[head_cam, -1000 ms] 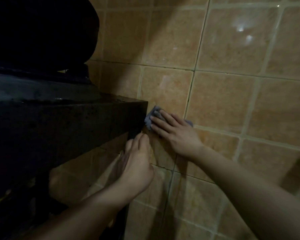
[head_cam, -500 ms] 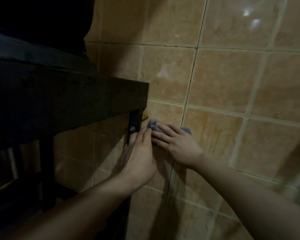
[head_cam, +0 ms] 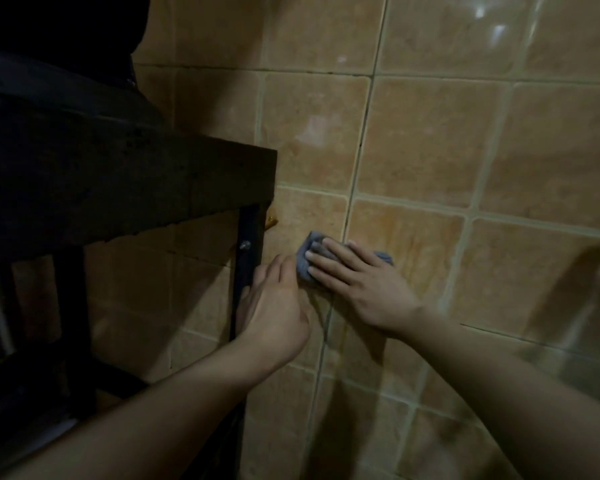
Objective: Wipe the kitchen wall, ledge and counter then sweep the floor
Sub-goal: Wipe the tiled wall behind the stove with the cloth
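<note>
From the head camera we see our right hand (head_cam: 364, 282) laid flat against the tiled wall (head_cam: 430, 150), its fingers (head_cam: 329, 252) straight and spread, pressing a small blue-grey cloth (head_cam: 305, 258) onto the tile. The cloth shows past our fingertips on the side away from the wrist, and a corner of it peeks out from under the hand on the far side, near the knuckles. It sits on the tile just beside a dark vertical grout line (head_cam: 357, 161) that runs up the wall above it. Our left hand (head_cam: 274, 306) rests just beside the right one, nearly touching the cloth's edge, its back turned to us; its fingers reach forward toward a black metal upright (head_cam: 248, 233) and we cannot tell whether they curl round that upright or simply lie against it. A small bolt (head_cam: 245, 244) shows on the upright just above the left fingertips. Over the left hand juts a dark, heavy ledge (head_cam: 136, 181), its corner ending close to the wall above the cloth. Bright glare spots (head_cam: 489, 20) shine on the tiles far above the right hand.
</note>
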`<state>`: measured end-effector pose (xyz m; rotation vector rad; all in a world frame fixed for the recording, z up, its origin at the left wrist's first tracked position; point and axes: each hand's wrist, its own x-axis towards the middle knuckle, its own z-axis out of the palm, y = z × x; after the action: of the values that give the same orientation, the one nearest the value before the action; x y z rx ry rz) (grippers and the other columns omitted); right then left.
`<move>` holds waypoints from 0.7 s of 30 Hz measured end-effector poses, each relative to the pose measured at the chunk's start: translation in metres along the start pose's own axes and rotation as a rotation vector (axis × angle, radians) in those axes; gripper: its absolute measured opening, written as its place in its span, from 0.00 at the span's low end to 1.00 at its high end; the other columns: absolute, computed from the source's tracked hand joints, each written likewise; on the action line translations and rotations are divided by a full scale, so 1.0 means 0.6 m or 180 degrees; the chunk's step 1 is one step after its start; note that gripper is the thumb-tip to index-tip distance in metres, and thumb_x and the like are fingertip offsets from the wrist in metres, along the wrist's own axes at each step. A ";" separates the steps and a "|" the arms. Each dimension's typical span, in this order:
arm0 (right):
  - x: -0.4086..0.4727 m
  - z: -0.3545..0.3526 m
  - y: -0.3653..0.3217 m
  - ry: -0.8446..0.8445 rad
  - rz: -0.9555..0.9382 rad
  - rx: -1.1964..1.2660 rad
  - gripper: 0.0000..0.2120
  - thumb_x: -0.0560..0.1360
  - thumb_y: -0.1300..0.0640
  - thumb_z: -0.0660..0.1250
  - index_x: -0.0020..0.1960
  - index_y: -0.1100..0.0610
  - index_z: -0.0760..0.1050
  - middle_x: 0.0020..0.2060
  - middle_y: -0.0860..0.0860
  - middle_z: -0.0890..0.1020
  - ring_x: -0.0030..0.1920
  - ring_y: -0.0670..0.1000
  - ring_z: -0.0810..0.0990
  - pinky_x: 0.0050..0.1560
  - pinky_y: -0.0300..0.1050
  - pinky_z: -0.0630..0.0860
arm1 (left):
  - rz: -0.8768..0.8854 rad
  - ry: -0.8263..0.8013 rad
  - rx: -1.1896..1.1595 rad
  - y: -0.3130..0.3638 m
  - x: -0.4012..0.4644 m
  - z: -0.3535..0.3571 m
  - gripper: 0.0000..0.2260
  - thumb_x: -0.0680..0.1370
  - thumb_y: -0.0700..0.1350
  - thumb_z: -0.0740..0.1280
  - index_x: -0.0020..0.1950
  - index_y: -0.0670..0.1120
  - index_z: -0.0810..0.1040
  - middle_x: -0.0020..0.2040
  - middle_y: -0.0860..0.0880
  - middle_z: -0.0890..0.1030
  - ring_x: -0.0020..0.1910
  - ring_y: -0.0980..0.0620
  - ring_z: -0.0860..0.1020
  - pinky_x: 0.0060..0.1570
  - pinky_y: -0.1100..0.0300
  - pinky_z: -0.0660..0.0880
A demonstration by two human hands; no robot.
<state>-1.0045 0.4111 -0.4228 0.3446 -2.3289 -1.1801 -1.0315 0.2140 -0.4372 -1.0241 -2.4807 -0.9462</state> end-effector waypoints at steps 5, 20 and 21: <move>-0.013 -0.043 0.106 0.0576 0.0699 -0.0018 0.27 0.73 0.55 0.53 0.71 0.54 0.67 0.71 0.53 0.69 0.71 0.58 0.66 0.70 0.51 0.52 | 0.0046 0.0036 0.0101 0.023 0.013 0.001 0.34 0.75 0.41 0.64 0.76 0.47 0.50 0.75 0.50 0.57 0.73 0.50 0.54 0.71 0.49 0.59; -0.126 -0.038 0.145 0.0486 0.0981 -0.0076 0.27 0.74 0.56 0.54 0.73 0.54 0.64 0.73 0.52 0.65 0.73 0.55 0.60 0.72 0.53 0.47 | 0.0262 0.0034 0.0064 0.088 0.009 0.035 0.34 0.75 0.42 0.65 0.76 0.47 0.50 0.75 0.50 0.55 0.73 0.50 0.54 0.71 0.54 0.57; -0.127 -0.044 0.158 0.0503 0.1212 -0.0129 0.28 0.73 0.55 0.57 0.73 0.54 0.63 0.73 0.52 0.64 0.74 0.55 0.58 0.72 0.53 0.46 | 0.0292 0.0049 0.0076 0.093 0.010 0.039 0.34 0.74 0.41 0.65 0.76 0.46 0.51 0.75 0.50 0.56 0.73 0.50 0.54 0.71 0.55 0.57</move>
<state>-0.9261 0.4825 -0.3577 -0.0223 -2.1099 -0.9730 -0.9963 0.2627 -0.4258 -1.1084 -2.4041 -0.8913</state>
